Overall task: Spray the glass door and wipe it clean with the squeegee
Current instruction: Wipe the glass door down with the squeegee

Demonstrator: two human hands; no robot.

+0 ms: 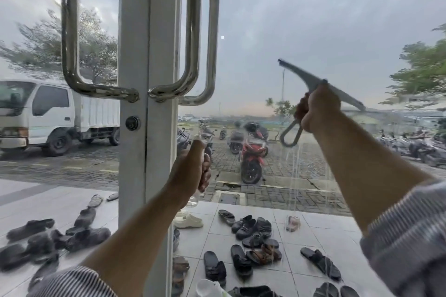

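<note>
Striped grey sleeves (410, 236) are framing both arms nearest me. The left hand (193, 171) is clenching a clear spray bottle (193, 201), holding it low beside the door frame (149, 55), ready for another spray, I would judge. The right hand (316, 108) is gripping the squeegee (311, 81) by its handle, blade tilted at the glass door (325, 26), seemingly lining up a stroke through the drips (299, 176) running below. Beyond, sandals (241, 224), motorbikes (252, 152) and a white truck (55, 113) are standing; I am finding no readable lettering.
</note>
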